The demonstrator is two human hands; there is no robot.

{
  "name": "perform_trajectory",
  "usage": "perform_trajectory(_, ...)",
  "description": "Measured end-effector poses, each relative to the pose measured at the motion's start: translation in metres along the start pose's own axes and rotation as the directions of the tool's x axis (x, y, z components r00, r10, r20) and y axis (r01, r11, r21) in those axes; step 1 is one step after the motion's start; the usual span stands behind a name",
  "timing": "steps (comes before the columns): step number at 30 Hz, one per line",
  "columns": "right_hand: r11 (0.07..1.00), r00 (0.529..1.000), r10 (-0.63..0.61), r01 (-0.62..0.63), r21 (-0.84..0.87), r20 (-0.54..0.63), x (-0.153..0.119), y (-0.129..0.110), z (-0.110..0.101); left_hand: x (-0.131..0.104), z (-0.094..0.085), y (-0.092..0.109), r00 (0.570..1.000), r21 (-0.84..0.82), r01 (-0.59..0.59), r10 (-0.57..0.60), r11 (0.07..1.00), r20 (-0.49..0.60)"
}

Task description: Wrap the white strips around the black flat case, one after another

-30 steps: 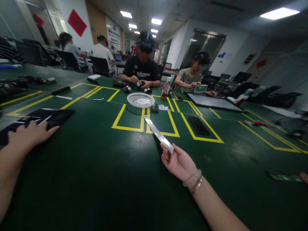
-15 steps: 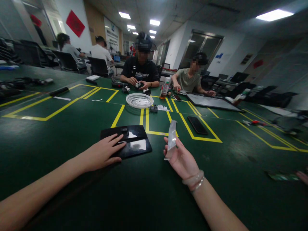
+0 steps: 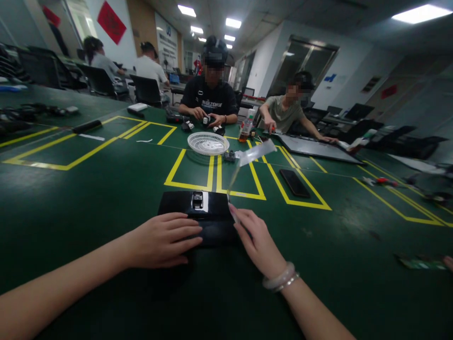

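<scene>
Well, black panel [image 3: 219, 229] lies under left hand [image 3: 163, 241], fingers slightly parted; right hand [image 3: 258, 243] pinches silvery strip [image 3: 257, 153].

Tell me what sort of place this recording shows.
Probably an open-plan office with a shared work area: a broad dark-green table marked with straight yellow lines, black-backed office chairs beyond, and bright white rectangular ceiling lights.

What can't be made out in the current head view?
Head view:
Black panel: partly hidden under the left hand.
Silvery strip: held end hidden by the right hand.
Green board: details blurred.
Another person's hand: cut off by right edge.
White basket: center marks too small.
</scene>
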State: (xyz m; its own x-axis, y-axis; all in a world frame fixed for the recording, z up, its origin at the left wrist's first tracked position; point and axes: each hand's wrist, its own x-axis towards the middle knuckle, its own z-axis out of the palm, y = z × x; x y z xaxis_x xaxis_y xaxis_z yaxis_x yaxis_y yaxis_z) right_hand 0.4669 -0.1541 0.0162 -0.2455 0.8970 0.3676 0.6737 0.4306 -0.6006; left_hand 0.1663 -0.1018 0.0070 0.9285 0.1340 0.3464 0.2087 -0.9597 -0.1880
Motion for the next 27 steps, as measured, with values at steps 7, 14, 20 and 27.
perform_trajectory(7, 0.876, 0.976, -0.067, 0.157, -0.457, 0.206, -0.002, -0.004, 0.004, -0.002, -0.003, 0.006, 0.992, 0.105, 0.009, 0.004, 0.994, -0.127)
perform_trajectory(14, 0.82, 0.971, -0.043, 0.168, -0.547, 0.234, -0.002, 0.002, 0.008, 0.0, 0.014, -0.008, 0.983, -0.06, 0.154, -0.147, 0.986, 0.113)
perform_trajectory(20, 0.806, 0.971, -0.027, 0.161, -0.569, 0.236, -0.005, -0.001, 0.009, 0.003, 0.012, -0.006, 0.982, -0.087, 0.169, -0.16, 0.982, 0.1)
perform_trajectory(27, 0.835, 0.982, -0.052, 0.142, -0.532, 0.181, -0.004, -0.007, 0.005, 0.002, 0.012, -0.009, 0.965, -0.084, 0.232, -0.219, 0.969, 0.142)
